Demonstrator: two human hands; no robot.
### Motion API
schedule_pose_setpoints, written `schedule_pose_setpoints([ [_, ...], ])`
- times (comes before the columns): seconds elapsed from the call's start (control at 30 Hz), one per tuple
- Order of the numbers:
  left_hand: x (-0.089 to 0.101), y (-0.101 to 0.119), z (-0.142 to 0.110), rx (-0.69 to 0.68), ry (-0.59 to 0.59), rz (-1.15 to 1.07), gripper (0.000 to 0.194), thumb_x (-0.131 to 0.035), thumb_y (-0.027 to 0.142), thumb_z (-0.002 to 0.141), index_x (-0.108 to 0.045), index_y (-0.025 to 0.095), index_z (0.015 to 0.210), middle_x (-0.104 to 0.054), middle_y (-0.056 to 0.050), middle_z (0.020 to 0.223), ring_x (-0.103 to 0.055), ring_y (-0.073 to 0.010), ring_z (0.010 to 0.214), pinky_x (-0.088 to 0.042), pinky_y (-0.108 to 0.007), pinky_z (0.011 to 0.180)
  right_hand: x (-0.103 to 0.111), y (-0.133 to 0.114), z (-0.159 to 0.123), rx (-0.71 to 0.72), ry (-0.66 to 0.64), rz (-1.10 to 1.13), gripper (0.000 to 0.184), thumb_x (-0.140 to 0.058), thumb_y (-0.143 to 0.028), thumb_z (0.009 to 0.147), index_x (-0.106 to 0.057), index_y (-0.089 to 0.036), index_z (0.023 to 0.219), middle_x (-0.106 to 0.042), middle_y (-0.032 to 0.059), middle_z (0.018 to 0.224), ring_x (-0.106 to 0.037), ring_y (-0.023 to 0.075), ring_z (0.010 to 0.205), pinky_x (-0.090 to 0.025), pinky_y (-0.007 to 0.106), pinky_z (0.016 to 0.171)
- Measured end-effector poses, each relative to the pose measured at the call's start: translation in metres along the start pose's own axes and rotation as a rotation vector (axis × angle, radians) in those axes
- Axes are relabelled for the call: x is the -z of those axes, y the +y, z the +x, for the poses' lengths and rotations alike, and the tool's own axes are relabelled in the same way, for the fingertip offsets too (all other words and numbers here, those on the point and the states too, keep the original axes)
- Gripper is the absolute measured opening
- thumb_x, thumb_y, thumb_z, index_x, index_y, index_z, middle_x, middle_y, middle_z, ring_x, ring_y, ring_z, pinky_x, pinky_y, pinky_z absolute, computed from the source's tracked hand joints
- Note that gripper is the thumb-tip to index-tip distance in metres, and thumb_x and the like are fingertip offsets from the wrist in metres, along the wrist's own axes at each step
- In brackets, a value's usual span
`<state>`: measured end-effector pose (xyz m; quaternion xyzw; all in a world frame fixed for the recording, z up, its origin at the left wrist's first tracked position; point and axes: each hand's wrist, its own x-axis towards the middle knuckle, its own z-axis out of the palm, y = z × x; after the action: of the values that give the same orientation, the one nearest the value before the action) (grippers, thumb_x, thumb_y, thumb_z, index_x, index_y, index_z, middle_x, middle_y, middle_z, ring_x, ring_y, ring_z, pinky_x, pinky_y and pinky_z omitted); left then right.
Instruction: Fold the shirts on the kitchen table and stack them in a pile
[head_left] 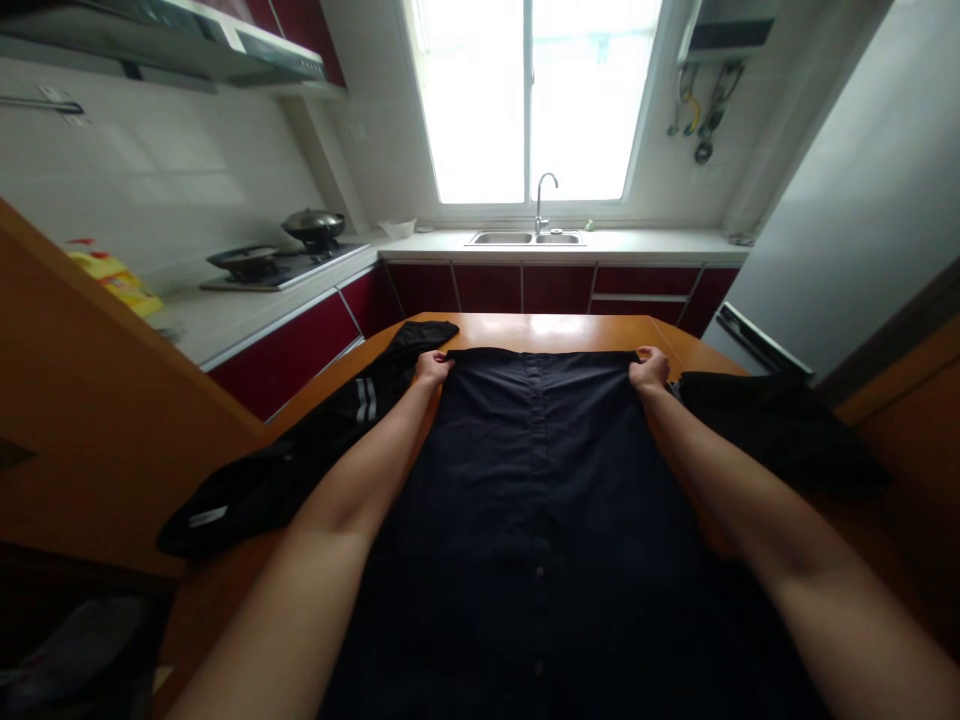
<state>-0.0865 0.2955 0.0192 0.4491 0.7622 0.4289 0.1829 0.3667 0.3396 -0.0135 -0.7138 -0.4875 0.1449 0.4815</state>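
A person stretches a dark navy garment [487,450] over an orange-brown table [547,328] in a kitchen, the cloth filling the centre of the frame and running down to its bottom edge. The left hand [433,370], left of centre, pinches one far corner between thumb and fingers; the right hand [651,370], right of centre, has the opposite corner in a similar closed pinch. Between them the far edge runs nearly straight, with a placket down the middle and small buttons [539,571] below. The lower frame is dark, and where the near end of the cloth lies cannot be made out.

A black garment with pale stripes [315,470] lies along the table at left, a black cloth [780,425] at right, beside the right forearm. A sink [470,243] sits under the window [472,110] at top centre.

The step in hand appears to be spreading and straightening the cloth. The next move would seem to call for both corners held level and evenly taut, so the creases near the far edge smooth out.
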Motion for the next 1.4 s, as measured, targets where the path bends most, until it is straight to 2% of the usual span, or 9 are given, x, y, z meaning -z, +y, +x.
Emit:
schedule_pose_setpoints([
  [0.27,-0.017,0.005,-0.014,-0.18,0.075,0.245,0.045,-0.06,0.024,0.09,-0.055,0.016,0.135,-0.054,-0.017,0.142,-0.05,-0.0304,0.133,-0.039,-0.043,0.11,-0.023,-0.025,0.005,0.069,-0.065,-0.103,0.051,-0.059,-0.014,0.079,-0.058,-0.008,0.129,-0.066,0.021,0.119,-0.057,0.0313,0.116,-0.042,0.047,0.104],
  [0.37,-0.046,0.013,-0.045,-0.483,-0.158,0.494,0.053,-0.049,0.031,0.097,-0.044,0.019,0.148,-0.038,-0.014,0.158,-0.03,-0.0299,0.147,-0.023,-0.048,0.12,-0.042,-0.04,-0.029,0.203,-0.137,-0.165,0.05,-0.055,-0.022,0.087,-0.054,-0.012,0.136,-0.051,0.0208,0.144,-0.039,0.0334,0.138,-0.028,0.051,0.115],
  [0.57,-0.101,0.027,-0.097,-0.765,-0.518,0.64,0.058,-0.027,0.047,0.103,-0.031,0.026,0.156,-0.026,-0.003,0.164,-0.017,-0.0269,0.153,-0.012,-0.055,0.122,-0.078,-0.069,-0.126,0.62,-0.672,-0.443,0.058,-0.035,-0.034,0.099,-0.035,-0.013,0.153,-0.023,0.0137,0.164,-0.017,0.0285,0.151,-0.013,0.054,0.12],
  [0.67,-0.097,0.022,-0.088,-0.716,-0.497,0.665,0.06,-0.023,0.052,0.103,-0.029,0.029,0.157,-0.024,-0.002,0.165,-0.016,-0.0279,0.153,-0.011,-0.058,0.121,-0.072,-0.059,-0.123,0.64,-0.719,-0.462,0.06,-0.035,-0.041,0.101,-0.035,-0.014,0.154,-0.024,0.0129,0.164,-0.018,0.0261,0.152,-0.01,0.051,0.121],
  [0.77,-0.077,0.013,-0.063,-0.597,-0.443,0.682,0.061,-0.025,0.057,0.101,-0.032,0.032,0.156,-0.023,-0.001,0.165,-0.015,-0.0289,0.153,-0.011,-0.058,0.121,-0.047,-0.037,-0.08,0.547,-0.666,-0.487,0.058,-0.041,-0.043,0.1,-0.039,-0.016,0.152,-0.028,0.0122,0.163,-0.021,0.0235,0.151,-0.01,0.047,0.122],
  [0.93,-0.058,0.013,-0.047,-0.485,-0.371,0.706,0.061,-0.025,0.049,0.102,-0.033,0.023,0.156,-0.023,-0.01,0.165,-0.016,-0.035,0.152,-0.013,-0.063,0.118,-0.015,-0.024,-0.036,0.424,-0.534,-0.543,0.056,-0.039,-0.032,0.102,-0.037,-0.002,0.15,-0.026,0.0274,0.16,-0.018,0.0307,0.151,-0.007,0.055,0.119],
  [1.07,-0.084,0.03,-0.082,-0.66,-0.441,0.681,0.059,-0.03,0.042,0.101,-0.034,0.021,0.156,-0.023,-0.004,0.165,-0.013,-0.0231,0.154,-0.008,-0.046,0.124,-0.036,-0.043,-0.077,0.566,-0.577,-0.525,0.056,-0.035,-0.028,0.101,-0.035,-0.007,0.152,-0.022,0.0185,0.163,-0.014,0.0269,0.153,-0.005,0.051,0.121],
  [1.2,-0.112,0.04,-0.109,-0.727,-0.494,0.664,0.059,-0.026,0.037,0.101,-0.032,0.015,0.156,-0.025,-0.008,0.164,-0.019,-0.023,0.152,-0.014,-0.047,0.123,-0.068,-0.061,-0.118,0.649,-0.694,-0.512,0.056,-0.032,-0.03,0.1,-0.036,-0.014,0.154,-0.027,0.0116,0.163,-0.02,0.0249,0.151,-0.013,0.052,0.121],
  [1.4,-0.12,0.044,-0.092,-0.622,-0.438,0.678,0.064,-0.025,0.043,0.101,-0.03,0.011,0.156,-0.021,-0.013,0.165,-0.016,-0.0264,0.153,-0.012,-0.049,0.123,-0.086,-0.071,-0.107,0.619,-0.693,-0.543,0.059,-0.028,-0.034,0.1,-0.033,-0.011,0.155,-0.023,0.0134,0.164,-0.017,0.0263,0.152,-0.011,0.056,0.12],
])
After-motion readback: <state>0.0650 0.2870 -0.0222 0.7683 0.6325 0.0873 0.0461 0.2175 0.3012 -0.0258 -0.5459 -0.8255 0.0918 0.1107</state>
